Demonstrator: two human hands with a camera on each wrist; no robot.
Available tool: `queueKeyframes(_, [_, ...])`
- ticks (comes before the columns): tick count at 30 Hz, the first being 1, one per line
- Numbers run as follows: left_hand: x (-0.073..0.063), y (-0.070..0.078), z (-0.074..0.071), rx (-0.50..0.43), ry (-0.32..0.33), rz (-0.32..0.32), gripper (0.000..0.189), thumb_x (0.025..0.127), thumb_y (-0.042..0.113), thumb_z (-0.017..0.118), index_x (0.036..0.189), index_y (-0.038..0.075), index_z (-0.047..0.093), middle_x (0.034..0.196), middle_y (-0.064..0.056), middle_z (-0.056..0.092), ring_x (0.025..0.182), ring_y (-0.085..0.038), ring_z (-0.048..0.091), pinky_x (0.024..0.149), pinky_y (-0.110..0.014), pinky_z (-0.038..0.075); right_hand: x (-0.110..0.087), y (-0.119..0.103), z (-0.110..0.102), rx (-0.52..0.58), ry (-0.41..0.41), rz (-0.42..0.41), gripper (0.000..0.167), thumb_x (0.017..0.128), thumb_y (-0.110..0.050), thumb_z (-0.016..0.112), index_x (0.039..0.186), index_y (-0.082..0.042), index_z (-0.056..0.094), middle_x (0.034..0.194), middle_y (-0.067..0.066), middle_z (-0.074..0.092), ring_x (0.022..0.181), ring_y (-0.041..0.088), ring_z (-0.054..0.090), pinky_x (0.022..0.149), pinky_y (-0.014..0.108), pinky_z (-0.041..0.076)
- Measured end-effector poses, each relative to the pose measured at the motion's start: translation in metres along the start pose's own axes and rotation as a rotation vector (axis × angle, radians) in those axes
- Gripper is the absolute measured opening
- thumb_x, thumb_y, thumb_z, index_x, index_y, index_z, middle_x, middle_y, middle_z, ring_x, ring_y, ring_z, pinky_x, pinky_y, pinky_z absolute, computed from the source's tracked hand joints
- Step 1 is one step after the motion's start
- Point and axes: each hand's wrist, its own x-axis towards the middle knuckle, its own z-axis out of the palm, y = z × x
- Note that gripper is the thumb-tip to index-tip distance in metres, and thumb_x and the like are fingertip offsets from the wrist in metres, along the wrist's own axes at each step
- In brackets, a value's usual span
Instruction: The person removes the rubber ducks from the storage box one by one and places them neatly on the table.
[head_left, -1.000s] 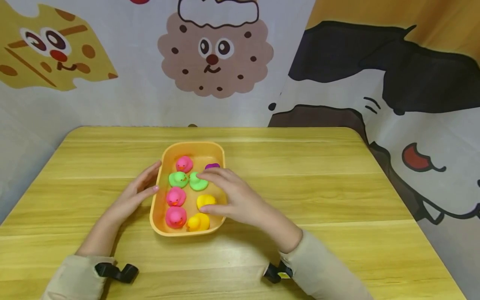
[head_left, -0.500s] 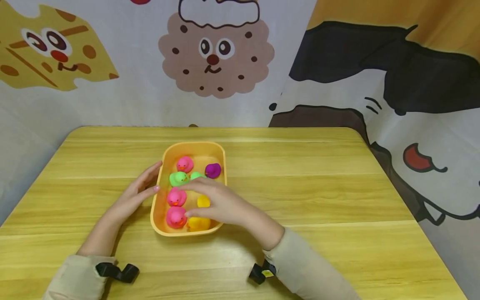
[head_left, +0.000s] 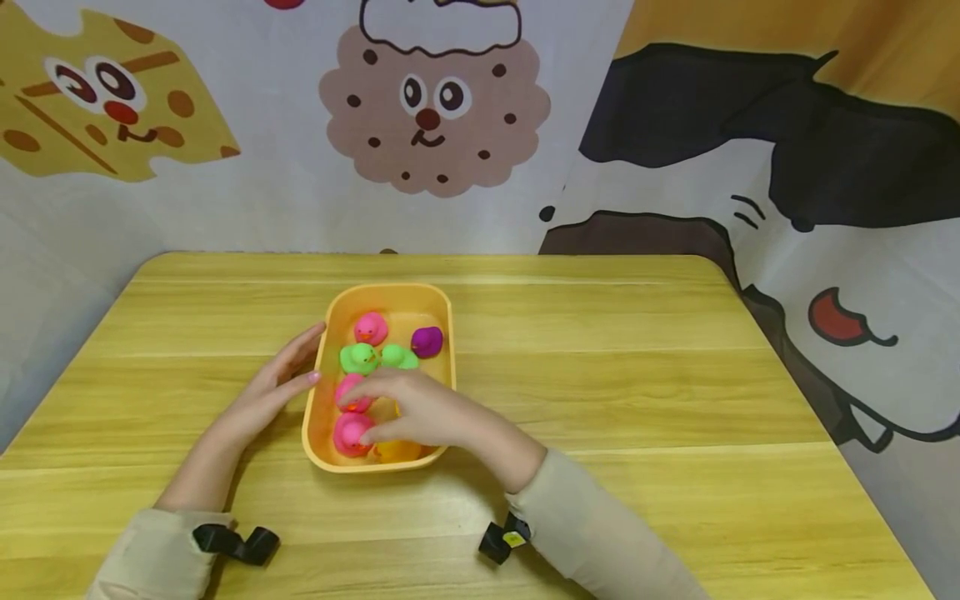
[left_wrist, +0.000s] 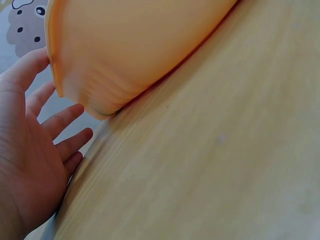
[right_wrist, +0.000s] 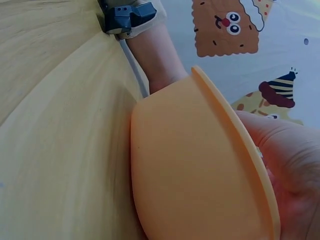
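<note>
An orange plastic tray (head_left: 452, 325) holds several small rubber ducks. My left hand (head_left: 262, 396) rests at its left side, thumb and fingertips right at the rim; the left wrist view shows those fingers (left_wrist: 65, 120) spread beside the tray wall (left_wrist: 140, 40). Over the tray's front half reaches my right hand (head_left: 423, 408), thumb and fingers apart. Its index fingertip overlaps a pink duck (head_left: 347, 388), and its thumb tip overlaps the front pink duck (head_left: 349, 435). Beneath the palm a yellow duck (head_left: 399, 452) is partly covered. In the right wrist view the tray wall (right_wrist: 190, 165) hides the fingertips.
Further back in the tray are another pink duck (head_left: 371, 328), two green ducks (head_left: 360, 358) touching or nearly so, and a purple duck (head_left: 427, 342). The tray stands on a wood-grain table (head_left: 600, 358), with a cartoon-printed cloth (head_left: 285, 208) behind.
My right hand has moved left and slightly toward the front, from over the green and yellow ducks to the pink ones, uncovering the purple duck. The left hand and tray stay put.
</note>
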Motion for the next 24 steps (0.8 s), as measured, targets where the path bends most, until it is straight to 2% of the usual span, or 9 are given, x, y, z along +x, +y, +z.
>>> queueKeyframes(9, [0.000, -0.002, 0.000, -0.006, 0.003, 0.005, 0.060, 0.100, 0.005, 0.047, 0.154, 0.014, 0.023, 0.149, -0.024, 0.030, 0.129, -0.006, 0.034, 0.097, -0.014, 0.029, 0.009, 0.000, 0.009, -0.056, -0.086, 0.070, 0.033, 0.084, -0.020, 0.076, 0.116, -0.013, 0.069, 0.116, -0.007, 0.064, 0.114, 0.003, 0.049, 0.097, 0.016, 0.033])
queueKeyframes(24, [-0.004, 0.001, 0.002, -0.009, 0.005, -0.013, 0.060, 0.100, 0.007, 0.047, 0.154, 0.015, 0.022, 0.150, -0.023, 0.028, 0.130, -0.006, 0.033, 0.097, -0.013, 0.030, 0.013, 0.000, 0.014, -0.090, -0.140, 0.126, 0.023, 0.085, -0.017, 0.075, 0.108, -0.016, 0.073, 0.105, -0.012, 0.065, 0.097, 0.001, 0.052, 0.084, 0.012, 0.038])
